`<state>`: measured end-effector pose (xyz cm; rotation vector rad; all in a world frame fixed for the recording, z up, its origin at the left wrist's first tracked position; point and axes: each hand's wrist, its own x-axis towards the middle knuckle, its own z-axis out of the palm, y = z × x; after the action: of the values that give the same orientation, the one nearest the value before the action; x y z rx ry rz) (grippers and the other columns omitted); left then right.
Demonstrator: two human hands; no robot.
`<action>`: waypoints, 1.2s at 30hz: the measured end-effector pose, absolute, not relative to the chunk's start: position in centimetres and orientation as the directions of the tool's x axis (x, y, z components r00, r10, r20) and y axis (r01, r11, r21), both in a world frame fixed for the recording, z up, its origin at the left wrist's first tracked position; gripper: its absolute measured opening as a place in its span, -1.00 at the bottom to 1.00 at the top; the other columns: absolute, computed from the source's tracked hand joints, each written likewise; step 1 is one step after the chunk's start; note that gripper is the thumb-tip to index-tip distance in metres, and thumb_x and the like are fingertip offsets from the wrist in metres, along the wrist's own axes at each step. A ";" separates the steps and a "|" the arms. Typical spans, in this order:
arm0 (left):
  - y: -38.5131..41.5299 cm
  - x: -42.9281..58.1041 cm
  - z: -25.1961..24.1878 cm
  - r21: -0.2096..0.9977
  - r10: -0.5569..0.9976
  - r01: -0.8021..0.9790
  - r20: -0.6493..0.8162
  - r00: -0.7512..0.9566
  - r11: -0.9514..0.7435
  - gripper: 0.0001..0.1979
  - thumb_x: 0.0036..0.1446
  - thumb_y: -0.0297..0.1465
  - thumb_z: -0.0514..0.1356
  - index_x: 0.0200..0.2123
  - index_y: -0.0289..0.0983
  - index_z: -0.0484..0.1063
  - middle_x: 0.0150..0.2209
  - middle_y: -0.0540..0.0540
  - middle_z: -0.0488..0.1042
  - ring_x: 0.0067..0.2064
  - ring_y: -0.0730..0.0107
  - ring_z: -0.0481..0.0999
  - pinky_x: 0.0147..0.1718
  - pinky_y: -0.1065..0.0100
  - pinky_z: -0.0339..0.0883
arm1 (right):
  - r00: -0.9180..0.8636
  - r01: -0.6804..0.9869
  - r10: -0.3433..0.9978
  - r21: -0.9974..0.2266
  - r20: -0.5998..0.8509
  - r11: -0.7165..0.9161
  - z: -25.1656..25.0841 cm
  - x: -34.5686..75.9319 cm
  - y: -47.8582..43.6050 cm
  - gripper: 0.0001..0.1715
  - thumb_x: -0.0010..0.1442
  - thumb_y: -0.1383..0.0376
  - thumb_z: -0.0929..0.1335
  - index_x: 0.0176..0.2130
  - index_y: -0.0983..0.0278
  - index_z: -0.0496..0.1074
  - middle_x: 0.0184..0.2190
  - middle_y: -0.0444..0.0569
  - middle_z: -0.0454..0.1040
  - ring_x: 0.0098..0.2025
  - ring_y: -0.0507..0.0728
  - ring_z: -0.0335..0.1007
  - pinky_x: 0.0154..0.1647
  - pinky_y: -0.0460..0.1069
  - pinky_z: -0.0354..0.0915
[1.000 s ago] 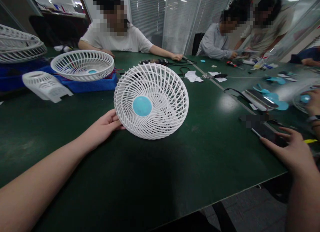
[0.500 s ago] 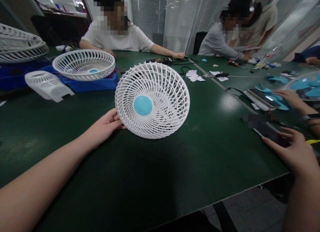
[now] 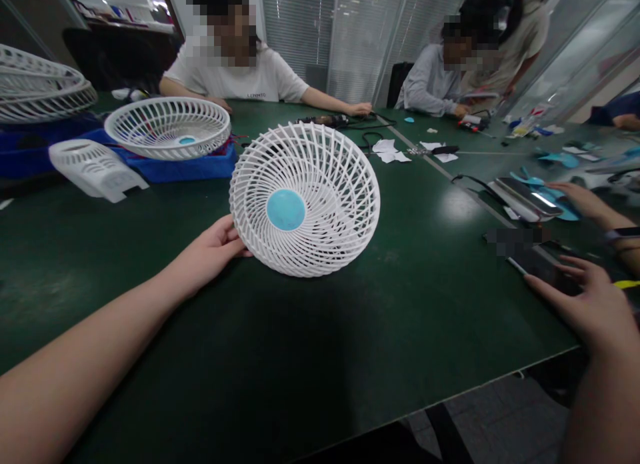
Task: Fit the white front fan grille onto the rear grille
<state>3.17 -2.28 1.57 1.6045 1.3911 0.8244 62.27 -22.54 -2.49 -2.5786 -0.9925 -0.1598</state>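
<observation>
My left hand (image 3: 207, 254) grips the lower left rim of a white fan grille (image 3: 304, 199) with a blue centre disc. The grille is tilted up on its edge on the dark green table (image 3: 250, 357), its hollow side facing me. My right hand (image 3: 590, 304) lies at the table's right edge with fingers spread, its fingertips on a dark phone (image 3: 543, 267).
A second white grille (image 3: 167, 127) rests on a blue tray (image 3: 165, 167) at the back left, beside a white fan housing (image 3: 95, 169). Another grille (image 3: 40, 94) sits far left. Three people sit across the table. Another person's hand (image 3: 583, 199) reaches over blue fan blades (image 3: 560, 207) at right.
My hands and the tilted grille have hardly moved. The other person's hand at the right has shifted over the blue blades, and the people at the back right have moved.
</observation>
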 end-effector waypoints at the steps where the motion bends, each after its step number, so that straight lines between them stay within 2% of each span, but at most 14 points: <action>1: -2.1 3.0 1.2 0.941 0.975 0.338 -0.074 0.211 -0.002 -0.63 0.14 -0.55 0.15 0.03 -0.26 0.36 -0.23 0.04 0.59 -0.30 0.52 0.53 -0.17 0.37 0.47 | 0.740 0.672 0.629 -0.298 0.236 -0.678 -2.6 62.4 -22.6 0.09 -0.19 -0.29 0.43 0.19 0.17 0.28 0.10 0.08 0.43 0.08 0.44 0.38 0.07 0.33 0.35; 4: -1.4 2.4 -0.1 0.956 0.982 0.292 -0.059 0.182 0.004 -0.61 0.14 -0.50 0.18 0.05 -0.23 0.33 -0.31 0.06 0.54 -0.33 0.48 0.52 -0.23 0.36 0.47 | 0.731 0.682 0.636 -0.287 0.248 -0.672 -2.8 62.8 -22.6 0.07 -0.18 -0.30 0.42 0.17 0.16 0.29 0.09 0.07 0.44 0.08 0.44 0.38 0.05 0.33 0.35; 7: -1.0 1.8 -0.9 0.904 0.996 0.421 0.048 0.079 -0.076 -0.60 0.14 -0.43 0.19 0.07 -0.23 0.28 -0.38 0.07 0.48 -0.38 0.42 0.50 -0.35 0.37 0.45 | 0.734 0.679 0.634 -0.281 0.245 -0.678 -2.8 62.7 -22.7 0.07 -0.19 -0.32 0.41 0.16 0.15 0.29 0.09 0.07 0.44 0.06 0.43 0.40 0.04 0.32 0.36; 11: -1.6 1.2 -0.5 0.722 0.931 0.630 0.365 0.004 -0.286 -0.55 0.15 -0.41 0.16 0.12 -0.22 0.22 -0.16 -0.06 0.44 -0.32 0.40 0.47 -0.40 0.38 0.41 | 0.741 0.671 0.628 -0.280 0.238 -0.686 -2.5 62.2 -22.6 0.09 -0.20 -0.33 0.41 0.17 0.16 0.30 0.10 0.08 0.43 0.05 0.44 0.40 0.03 0.31 0.36; 13: -2.6 1.2 0.4 0.514 0.787 0.736 0.615 0.042 -0.441 -0.58 0.18 -0.41 0.14 0.12 -0.23 0.23 -0.06 -0.13 0.41 -0.18 0.30 0.46 -0.27 0.29 0.43 | 0.747 0.664 0.625 -0.292 0.228 -0.688 -2.3 62.0 -22.6 0.10 -0.20 -0.32 0.41 0.18 0.17 0.29 0.09 0.09 0.43 0.05 0.45 0.40 0.04 0.31 0.37; 15: -4.0 1.6 1.3 0.163 0.543 0.781 0.801 0.252 -0.603 -0.63 0.20 -0.44 0.15 0.08 -0.20 0.27 -0.04 -0.12 0.43 -0.04 0.22 0.43 -0.03 0.11 0.37 | 0.751 0.659 0.623 -0.295 0.217 -0.692 -2.2 61.9 -22.6 0.11 -0.19 -0.33 0.41 0.19 0.18 0.29 0.09 0.10 0.43 0.07 0.45 0.39 0.06 0.31 0.36; 16: -4.9 2.2 1.8 -0.024 0.420 0.746 0.814 0.400 -0.665 -0.63 0.18 -0.47 0.18 0.06 -0.16 0.29 -0.04 -0.08 0.45 0.00 0.23 0.43 0.04 0.09 0.33 | 0.754 0.656 0.621 -0.295 0.214 -0.695 -2.2 61.9 -22.7 0.12 -0.20 -0.33 0.41 0.19 0.19 0.28 0.10 0.11 0.43 0.08 0.45 0.38 0.07 0.31 0.36; 18: -6.7 4.0 2.4 -0.430 0.070 0.510 0.711 0.700 -0.745 -0.69 0.16 -0.48 0.26 -0.05 -0.08 0.39 -0.05 0.03 0.47 0.03 0.33 0.40 0.15 0.16 0.24 | 0.754 0.655 0.622 -0.294 0.209 -0.696 -2.3 62.0 -22.6 0.14 -0.20 -0.34 0.40 0.20 0.19 0.28 0.10 0.12 0.42 0.09 0.45 0.37 0.08 0.30 0.35; 21: -8.8 8.1 2.7 -0.655 -0.185 0.212 0.483 0.856 -0.726 -0.81 0.26 -0.47 0.19 -0.10 -0.10 0.49 -0.02 0.06 0.49 0.12 0.40 0.31 0.17 0.25 0.24 | 0.754 0.655 0.623 -0.298 0.208 -0.694 -2.5 62.1 -22.6 0.16 -0.21 -0.34 0.41 0.21 0.19 0.27 0.10 0.12 0.42 0.08 0.45 0.38 0.06 0.31 0.36; 24: -9.7 12.7 2.2 -0.622 -0.184 0.071 0.336 0.924 -0.780 -0.74 0.34 -0.47 0.07 0.01 -0.24 0.48 0.01 -0.06 0.54 0.10 0.34 0.41 0.14 0.26 0.27 | 0.760 0.649 0.618 -0.295 0.203 -0.701 -2.5 62.0 -22.5 0.16 -0.22 -0.35 0.40 0.21 0.20 0.27 0.12 0.12 0.41 0.06 0.46 0.38 0.04 0.32 0.36; 27: -10.1 16.5 1.5 -0.463 -0.032 0.136 0.335 0.942 -0.876 -0.65 0.39 -0.45 -0.04 0.11 -0.37 0.41 0.17 -0.21 0.44 0.19 0.22 0.40 0.15 0.23 0.24 | 0.759 0.650 0.620 -0.289 0.199 -0.703 -2.3 61.8 -22.5 0.14 -0.19 -0.36 0.38 0.20 0.20 0.28 0.12 0.10 0.40 0.08 0.45 0.37 0.06 0.30 0.36; 30: -10.4 19.4 1.0 -0.296 0.168 0.282 0.358 0.919 -0.913 -0.57 0.39 -0.39 -0.08 0.25 -0.38 0.26 0.29 -0.29 0.26 0.30 0.04 0.24 0.23 -0.04 0.10 | 0.736 0.676 0.648 -0.263 0.194 -0.689 -2.2 61.9 -22.5 0.10 -0.16 -0.34 0.37 0.17 0.22 0.31 0.10 0.12 0.42 0.08 0.43 0.38 0.09 0.28 0.34; 33: -10.0 21.5 0.9 -0.234 0.207 0.289 0.320 0.924 -0.928 -0.60 0.37 -0.40 -0.07 0.16 -0.39 0.34 0.22 -0.35 0.35 0.27 -0.11 0.25 0.19 -0.35 -0.02 | 0.718 0.695 0.669 -0.230 0.192 -0.681 -2.3 62.3 -22.4 0.08 -0.14 -0.33 0.36 0.18 0.25 0.32 0.09 0.15 0.43 0.07 0.44 0.39 0.10 0.27 0.33; 36: -8.8 23.0 1.0 -0.182 0.347 0.400 0.263 0.900 -0.898 -0.66 0.34 -0.45 -0.02 0.07 -0.39 0.41 0.06 -0.34 0.47 0.09 -0.07 0.41 0.10 -0.28 0.12 | 0.727 0.686 0.658 -0.244 0.197 -0.686 -2.4 62.6 -22.4 0.09 -0.14 -0.33 0.36 0.19 0.23 0.31 0.11 0.12 0.42 0.10 0.44 0.38 0.11 0.27 0.33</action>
<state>22.98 -8.82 1.02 3.2888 0.6558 0.3820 62.60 -22.40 -2.41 -2.6317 -1.0516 -0.1348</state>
